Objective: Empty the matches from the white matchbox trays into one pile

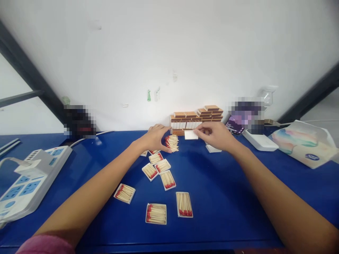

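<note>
My left hand (156, 138) is beside a loose pile of red-headed matches (172, 143), thumb and fingers apart around its left side. Between the thumb and fingers of my right hand (215, 134) is a small white matchbox tray (191, 134), held just right of the pile; its inside is hard to make out. Another white tray (213, 149) lies under that hand. Several trays filled with matches are spread toward me, among them one at the front (156, 213), one to its right (184, 204) and one to the left (124, 193).
Brown and white matchboxes (185, 115) are stacked against the wall. A phone (235, 123), a white device (261, 140) and a tissue pack (304, 143) stand right on the blue table (217, 211). A power strip (34, 180) lies left.
</note>
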A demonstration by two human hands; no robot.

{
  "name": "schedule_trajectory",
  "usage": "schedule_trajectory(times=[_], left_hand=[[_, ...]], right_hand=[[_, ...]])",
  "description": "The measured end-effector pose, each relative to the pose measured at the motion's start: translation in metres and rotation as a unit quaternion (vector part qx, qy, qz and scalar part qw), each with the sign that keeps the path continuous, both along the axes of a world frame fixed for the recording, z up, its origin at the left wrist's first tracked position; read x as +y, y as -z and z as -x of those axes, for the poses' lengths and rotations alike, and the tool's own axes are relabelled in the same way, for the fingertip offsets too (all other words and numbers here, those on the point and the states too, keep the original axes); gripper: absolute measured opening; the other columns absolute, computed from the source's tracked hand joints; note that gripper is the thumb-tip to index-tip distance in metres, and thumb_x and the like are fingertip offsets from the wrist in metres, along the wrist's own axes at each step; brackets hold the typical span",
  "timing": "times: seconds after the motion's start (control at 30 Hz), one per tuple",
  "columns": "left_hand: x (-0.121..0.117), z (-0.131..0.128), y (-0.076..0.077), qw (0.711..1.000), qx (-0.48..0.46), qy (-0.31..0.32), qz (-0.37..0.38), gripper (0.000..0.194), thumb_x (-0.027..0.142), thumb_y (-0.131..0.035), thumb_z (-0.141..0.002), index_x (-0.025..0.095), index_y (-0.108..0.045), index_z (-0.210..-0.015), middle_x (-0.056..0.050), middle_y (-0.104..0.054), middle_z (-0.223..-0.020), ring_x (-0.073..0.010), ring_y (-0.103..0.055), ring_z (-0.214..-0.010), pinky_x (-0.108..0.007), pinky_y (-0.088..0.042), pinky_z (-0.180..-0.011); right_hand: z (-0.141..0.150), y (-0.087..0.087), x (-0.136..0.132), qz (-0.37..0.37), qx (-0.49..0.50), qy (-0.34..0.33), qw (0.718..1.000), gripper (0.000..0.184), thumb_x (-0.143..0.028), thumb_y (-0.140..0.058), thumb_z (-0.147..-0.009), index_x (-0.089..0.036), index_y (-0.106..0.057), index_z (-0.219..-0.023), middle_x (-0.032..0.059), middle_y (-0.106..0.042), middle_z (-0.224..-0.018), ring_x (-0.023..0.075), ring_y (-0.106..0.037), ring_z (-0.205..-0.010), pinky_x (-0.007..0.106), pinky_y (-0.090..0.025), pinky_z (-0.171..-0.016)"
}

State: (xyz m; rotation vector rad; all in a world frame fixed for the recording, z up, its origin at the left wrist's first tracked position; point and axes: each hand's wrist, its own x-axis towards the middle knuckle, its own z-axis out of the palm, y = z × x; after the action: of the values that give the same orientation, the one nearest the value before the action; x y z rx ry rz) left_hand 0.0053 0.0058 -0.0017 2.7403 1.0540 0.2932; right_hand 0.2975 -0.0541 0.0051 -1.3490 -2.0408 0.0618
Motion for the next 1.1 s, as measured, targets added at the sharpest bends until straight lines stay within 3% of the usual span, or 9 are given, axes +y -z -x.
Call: schedule_trajectory(times=[0.1,0.2,0.3,0.43,0.53,0.7,0.8,0.93,1.1], left_hand=[[-0.002,0.001,-0.005,1.0,0.0,0.009,0.0,0.107,0.07,-0.08,-0.07,0.018,-0.042,-0.156,-0.019,-0.049,-0.152,-0.0377,-0.038,-0.144,-0.049,-0.03,-0.117],[-0.003,0.004,-0.016,1.0,-0.002,0.015,0.001,0.095,0.072,-0.081,-0.067,0.02,-0.057,-0.143,-0.016,-0.055,-0.144,-0.0363,-0.044,-0.137,-0.046,-0.036,-0.111],[-0.005,0.011,-0.034,1.0,-0.005,-0.002,0.0,0.071,0.071,-0.083,-0.062,0.018,-0.071,-0.109,-0.011,-0.065,-0.109,-0.0295,-0.057,-0.106,-0.036,-0.045,-0.084],[-0.011,0.021,-0.059,0.991,0.058,-0.015,0.121,0.048,0.063,-0.084,-0.064,0.02,-0.07,-0.081,0.002,-0.052,-0.068,-0.0144,-0.045,-0.061,-0.029,-0.029,-0.057],[-0.017,0.021,-0.067,0.974,0.122,0.017,0.188,0.043,0.058,-0.085,-0.063,0.023,-0.077,-0.085,0.004,-0.047,-0.064,-0.0128,-0.042,-0.057,-0.03,-0.026,-0.056],[-0.025,0.012,-0.065,0.961,0.155,0.039,0.227,0.049,0.051,-0.089,-0.058,0.025,-0.079,-0.099,0.005,-0.045,-0.062,-0.0125,-0.041,-0.054,-0.03,-0.027,-0.054],[-0.029,0.007,-0.064,0.953,0.17,0.025,0.25,0.052,0.05,-0.091,-0.057,0.023,-0.077,-0.099,0.005,-0.05,-0.062,-0.0131,-0.044,-0.053,-0.029,-0.029,-0.052],[-0.032,0.004,-0.065,0.951,0.18,0.01,0.253,0.05,0.046,-0.094,-0.05,0.022,-0.07,-0.088,0.004,-0.057,-0.07,-0.0128,-0.048,-0.057,-0.028,-0.032,-0.053],[-0.031,0.005,-0.065,0.953,0.185,-0.012,0.241,0.054,0.048,-0.094,-0.05,0.022,-0.067,-0.089,0.004,-0.057,-0.069,-0.0135,-0.048,-0.058,-0.028,-0.032,-0.053]], right_hand=[[-0.011,0.004,0.005,0.091,-0.088,-0.021,0.992,0.03,-0.04,-0.062,-0.091,-0.021,-0.073,-0.07,0.0009,-0.064,-0.06,0.0167,-0.053,-0.055,0.031,-0.036,-0.055],[-0.016,0.008,0.008,0.119,-0.144,0.003,0.982,0.029,-0.036,-0.064,-0.087,-0.022,-0.072,-0.063,0.0007,-0.06,-0.054,0.017,-0.051,-0.051,0.032,-0.033,-0.053],[-0.013,0.011,0.008,0.095,-0.147,0.012,0.985,0.021,-0.03,-0.065,-0.086,-0.022,-0.077,-0.071,0.0014,-0.064,-0.058,0.0177,-0.054,-0.053,0.031,-0.034,-0.054],[0.003,0.009,0.001,0.036,-0.13,-0.009,0.991,0.018,-0.027,-0.062,-0.088,-0.021,-0.076,-0.078,0.0027,-0.065,-0.065,0.0175,-0.054,-0.057,0.03,-0.033,-0.056],[0.02,0.006,-0.008,0.044,-0.109,-0.036,0.992,0.02,-0.029,-0.063,-0.089,-0.02,-0.073,-0.074,0.002,-0.063,-0.063,0.0162,-0.053,-0.057,0.03,-0.033,-0.056],[0.049,0.004,-0.028,0.146,-0.061,-0.135,0.978,0.023,-0.036,-0.068,-0.088,-0.021,-0.069,-0.071,-0.0029,-0.053,-0.056,0.0127,-0.045,-0.051,0.028,-0.032,-0.051],[0.067,0.009,-0.038,0.168,-0.049,-0.189,0.966,0.004,-0.024,-0.069,-0.084,-0.021,-0.071,-0.084,-0.0045,-0.053,-0.061,0.012,-0.046,-0.054,0.027,-0.035,-0.054],[0.082,0.018,-0.046,0.161,-0.033,-0.241,0.957,0.03,-0.02,-0.072,-0.081,-0.022,-0.07,-0.111,-0.0011,-0.059,-0.08,0.014,-0.053,-0.067,0.028,-0.043,-0.063],[0.088,0.022,-0.047,0.186,-0.018,-0.271,0.944,0.028,-0.029,-0.074,-0.086,-0.024,-0.069,-0.112,0.0,-0.06,-0.086,0.0145,-0.054,-0.07,0.028,-0.046,-0.064]])
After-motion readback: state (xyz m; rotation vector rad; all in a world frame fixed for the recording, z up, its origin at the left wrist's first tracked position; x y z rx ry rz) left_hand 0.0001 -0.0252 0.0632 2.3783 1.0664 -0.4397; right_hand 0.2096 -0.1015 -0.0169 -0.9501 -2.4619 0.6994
